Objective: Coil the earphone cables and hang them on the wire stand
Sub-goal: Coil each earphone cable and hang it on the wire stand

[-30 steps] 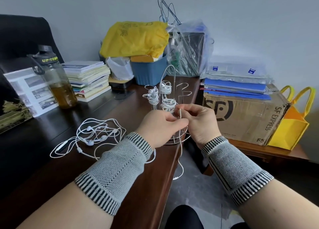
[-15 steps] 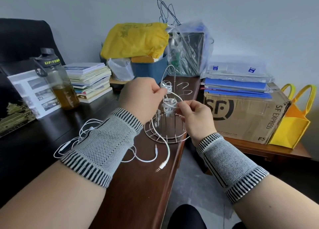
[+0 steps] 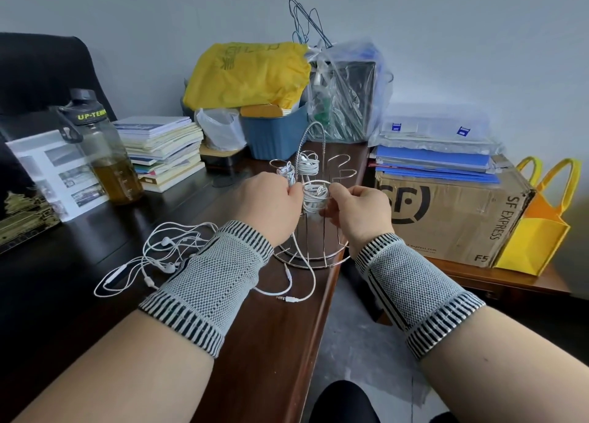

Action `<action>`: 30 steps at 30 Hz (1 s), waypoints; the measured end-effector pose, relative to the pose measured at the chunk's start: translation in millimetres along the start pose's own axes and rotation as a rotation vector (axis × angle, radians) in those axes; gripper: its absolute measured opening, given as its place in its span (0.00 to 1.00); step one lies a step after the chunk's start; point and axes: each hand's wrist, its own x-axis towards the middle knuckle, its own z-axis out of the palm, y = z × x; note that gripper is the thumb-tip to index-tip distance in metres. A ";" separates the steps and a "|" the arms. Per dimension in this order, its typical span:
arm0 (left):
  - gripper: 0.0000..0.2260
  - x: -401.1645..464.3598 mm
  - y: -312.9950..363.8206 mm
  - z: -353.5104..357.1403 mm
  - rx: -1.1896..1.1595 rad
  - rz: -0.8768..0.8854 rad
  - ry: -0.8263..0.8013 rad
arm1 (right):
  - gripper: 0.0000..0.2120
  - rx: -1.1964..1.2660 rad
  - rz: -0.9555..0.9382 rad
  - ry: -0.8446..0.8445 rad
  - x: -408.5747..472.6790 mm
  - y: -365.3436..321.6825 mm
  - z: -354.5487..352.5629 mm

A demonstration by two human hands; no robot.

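Right, head view only: both hands up at the wire stand (image 3: 310, 218), which sits near the right edge of the dark wooden bench (image 3: 255, 343). Left hand (image 3: 266, 207) has fingers curled, pinching a white earphone cable (image 3: 302, 263) beside the stand's front hook; that cable runs down across the stand's base ring, loops over the bench and ends in a jack plug (image 3: 285, 298) lying on the wood. Right hand (image 3: 358, 211) pinches the same cable's wound bundle (image 3: 314, 198) at the stand, thumb and forefinger closed on it. Two more coiled bundles (image 3: 306, 164) hang on the stand's rear hooks. Loose tangle of earphones (image 3: 159, 254) lies on the bench left of the left wrist, partly hidden by the grey knit wrist sleeve (image 3: 210, 282). Further back: a bottle (image 3: 102, 148) with amber liquid, a stack of books (image 3: 165, 150), a blue tub (image 3: 277, 134) under a yellow bag (image 3: 248, 74). Cardboard box (image 3: 452, 212) and yellow tote (image 3: 538, 228) sit on a lower table at right.
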 end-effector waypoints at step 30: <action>0.19 -2.0 -7.2 29.4 -0.329 -0.150 -0.200 | 0.12 0.302 0.202 -0.083 -4.7 -10.6 -4.5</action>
